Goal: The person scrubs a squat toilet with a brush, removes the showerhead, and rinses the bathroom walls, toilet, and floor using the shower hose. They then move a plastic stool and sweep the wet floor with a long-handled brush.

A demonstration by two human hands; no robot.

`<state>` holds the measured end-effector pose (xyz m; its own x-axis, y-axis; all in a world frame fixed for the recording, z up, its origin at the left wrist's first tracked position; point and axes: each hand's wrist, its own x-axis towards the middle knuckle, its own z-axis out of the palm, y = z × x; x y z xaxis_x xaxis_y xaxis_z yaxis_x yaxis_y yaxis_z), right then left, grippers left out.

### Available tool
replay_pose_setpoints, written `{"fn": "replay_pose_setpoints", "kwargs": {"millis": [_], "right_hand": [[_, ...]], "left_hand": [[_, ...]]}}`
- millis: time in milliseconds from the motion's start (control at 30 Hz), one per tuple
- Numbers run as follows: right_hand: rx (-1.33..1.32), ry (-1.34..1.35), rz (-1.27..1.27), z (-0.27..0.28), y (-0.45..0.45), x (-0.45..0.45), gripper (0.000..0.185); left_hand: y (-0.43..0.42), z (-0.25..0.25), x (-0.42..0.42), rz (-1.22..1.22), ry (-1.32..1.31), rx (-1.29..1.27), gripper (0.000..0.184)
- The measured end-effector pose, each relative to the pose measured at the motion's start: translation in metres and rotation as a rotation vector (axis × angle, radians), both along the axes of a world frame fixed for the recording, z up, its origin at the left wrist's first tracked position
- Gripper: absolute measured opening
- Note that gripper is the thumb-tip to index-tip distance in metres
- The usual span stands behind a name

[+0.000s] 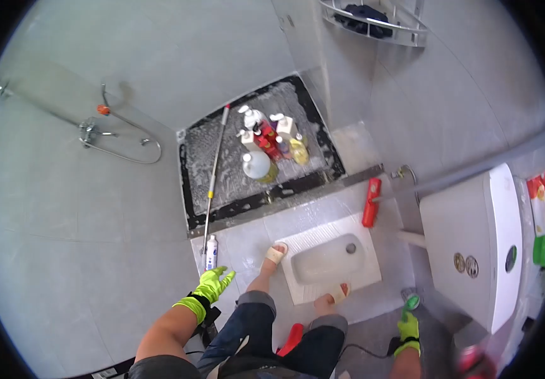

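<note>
My left hand (212,286), in a yellow-green glove, has its fingers apart just below a white bottle (211,251) that stands on the light tiles. No object shows in it. Lower right, my right hand (409,328), gloved alike, has its fingers closed round a small green object (412,302), whose shape is hard to make out. Between the hands lies a white squat toilet (329,259), with my sandalled feet at its left and lower edges.
Several bottles (258,165) stand on a wet, foamy black-edged floor (203,158). A long pole (217,161) leans across that floor's left side. A red brush head (371,202) is right of the toilet. A white tank (462,246) and a shower hose (133,159) flank the space.
</note>
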<state>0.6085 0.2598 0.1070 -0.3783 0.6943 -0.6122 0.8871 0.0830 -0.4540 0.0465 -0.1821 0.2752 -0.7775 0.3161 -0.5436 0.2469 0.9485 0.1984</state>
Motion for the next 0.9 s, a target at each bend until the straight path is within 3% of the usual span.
{"fn": "replay_pose_setpoints", "kwargs": {"millis": [67, 100, 133, 200, 233, 300, 433, 533, 633, 700, 767, 800, 867, 900], "right_hand": [[0.003, 0.032, -0.042, 0.035, -0.012, -0.028, 0.053], [0.034, -0.061, -0.105, 0.100, -0.028, -0.074, 0.051], [-0.046, -0.199, -0.120, 0.126, -0.034, -0.092, 0.052], [-0.004, -0.129, -0.147, 0.098, -0.067, -0.060, 0.050], [-0.134, -0.065, -0.331, 0.044, -0.089, -0.014, 0.051], [-0.313, 0.031, -0.604, 0.086, -0.124, -0.038, 0.046], [-0.542, 0.079, -0.723, 0.084, -0.160, -0.027, 0.039], [-0.511, -0.002, -0.637, 0.105, -0.155, -0.035, 0.031], [-0.415, -0.071, -0.356, 0.108, -0.116, -0.047, 0.023], [-0.430, 0.024, -0.424, 0.137, -0.079, -0.093, 0.020], [-0.489, 0.118, -0.372, 0.141, -0.036, -0.136, 0.022], [-0.534, 0.237, -0.293, 0.140, -0.014, -0.158, 0.024], [-0.325, 0.263, -0.224, 0.145, 0.010, -0.217, 0.029], [-0.276, 0.265, -0.206, 0.157, 0.016, -0.248, 0.028]], "left_hand": [[-0.032, -0.012, -0.012, 0.128, -0.022, 0.075, 0.041], [-0.021, -0.001, -0.011, 0.455, -0.137, 0.274, 0.030], [-0.024, 0.006, -0.022, 0.363, -0.131, 0.222, 0.030], [-0.022, 0.026, -0.032, 0.264, -0.053, 0.217, 0.032], [-0.044, 0.008, -0.039, 0.249, -0.144, 0.166, 0.043], [-0.081, -0.009, -0.054, 0.266, -0.171, 0.183, 0.047], [-0.060, 0.005, -0.062, 0.308, -0.281, 0.096, 0.053], [-0.056, 0.000, -0.066, 0.381, -0.416, 0.191, 0.057], [-0.049, 0.015, -0.060, 0.471, -0.606, 0.149, 0.062], [-0.062, 0.026, -0.045, 0.326, -0.566, 0.084, 0.070], [-0.090, 0.005, -0.034, 0.469, -0.689, 0.102, 0.065], [-0.106, -0.013, -0.031, 0.390, -0.711, 0.060, 0.067], [-0.129, -0.030, -0.017, 0.428, -0.667, 0.182, 0.068], [-0.129, -0.013, -0.025, 0.435, -0.646, 0.162, 0.068]]}}
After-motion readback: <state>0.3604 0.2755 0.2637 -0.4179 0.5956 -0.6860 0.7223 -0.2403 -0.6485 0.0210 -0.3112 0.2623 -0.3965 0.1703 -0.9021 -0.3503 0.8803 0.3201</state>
